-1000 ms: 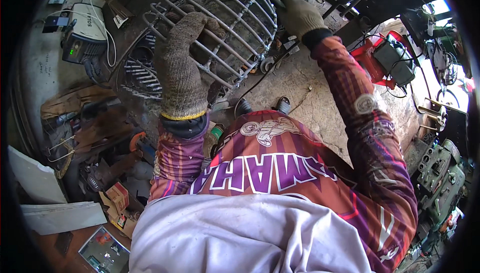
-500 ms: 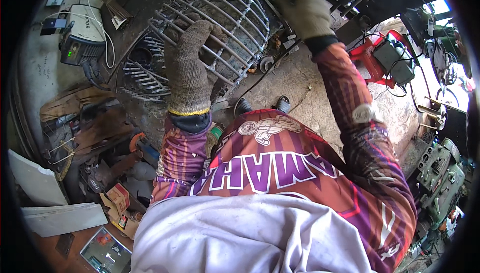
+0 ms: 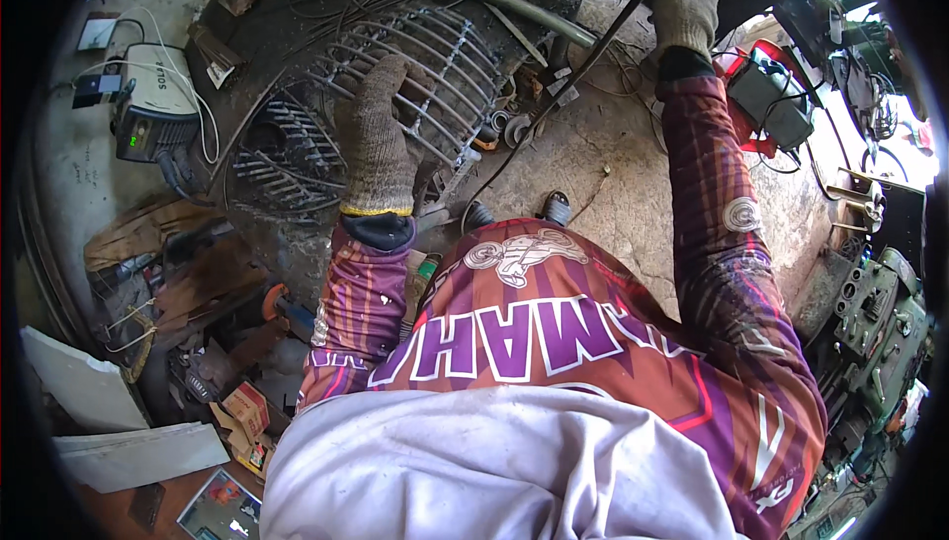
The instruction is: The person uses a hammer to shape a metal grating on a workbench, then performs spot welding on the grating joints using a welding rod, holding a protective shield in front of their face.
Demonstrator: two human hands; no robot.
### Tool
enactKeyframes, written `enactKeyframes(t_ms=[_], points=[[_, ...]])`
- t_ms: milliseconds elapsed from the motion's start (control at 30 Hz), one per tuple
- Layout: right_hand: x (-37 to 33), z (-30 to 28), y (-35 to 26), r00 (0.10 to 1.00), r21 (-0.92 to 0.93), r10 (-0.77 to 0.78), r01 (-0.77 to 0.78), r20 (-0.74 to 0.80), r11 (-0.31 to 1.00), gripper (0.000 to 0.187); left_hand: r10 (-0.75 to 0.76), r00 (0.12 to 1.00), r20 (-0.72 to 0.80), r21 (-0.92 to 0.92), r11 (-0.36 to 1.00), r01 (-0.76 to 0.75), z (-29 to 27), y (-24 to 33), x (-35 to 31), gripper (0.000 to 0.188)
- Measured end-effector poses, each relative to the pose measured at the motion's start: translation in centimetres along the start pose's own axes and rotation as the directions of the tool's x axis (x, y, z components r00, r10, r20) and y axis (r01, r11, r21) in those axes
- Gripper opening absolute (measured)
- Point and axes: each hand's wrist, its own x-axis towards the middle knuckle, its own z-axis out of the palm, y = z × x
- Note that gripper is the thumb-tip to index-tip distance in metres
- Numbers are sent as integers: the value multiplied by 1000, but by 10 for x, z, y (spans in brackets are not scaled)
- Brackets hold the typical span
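A curved cage-like grille of welded metal bars point(image 3: 450, 85) rests on the dark ground ahead of me. My left hand point(image 3: 381, 135), in a grey knit glove, has its fingers curled over the grille's left bars. At the upper right, my gloved right hand point(image 3: 685, 14) is stretched far forward, fingers bent around something dark that blends into the shadow. A black cable point(image 3: 534, 127) runs up toward that hand. Between the two hands lies a hammer point(image 3: 524, 8), its head to the left and its handle toward the right hand.
A second barred metal piece point(image 3: 287, 159) lies left of the grille. A welding machine point(image 3: 158, 105) stands at the far left. On the right are a red stool point(image 3: 736, 63) bearing a dark box point(image 3: 773, 103) and a green machine point(image 3: 875, 317). Boards point(image 3: 143, 456) and a carton point(image 3: 242, 411) sit lower left.
My right hand has let go of the hammer handle and moved right and farther forward. The hammer now lies on the ground. My left hand stays on the grille, which has tilted slightly.
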Motion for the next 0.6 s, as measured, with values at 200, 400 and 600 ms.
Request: enactKeyframes(t_ms=[200,400,600], points=[[-8,7,2,953,-406,260,-301,-153,863,80,-27,999,-35,-6,1000,27,-10,-13,15,4],[-20,12,5,988,-268,127,-146,-89,952,68,40,997,-61,40,998,-37,-19,-33,18,16],[-11,17,15,966,-167,55,-99,-253,981,72,-65,997,42,75,995,62,-39,-34,14,42]])
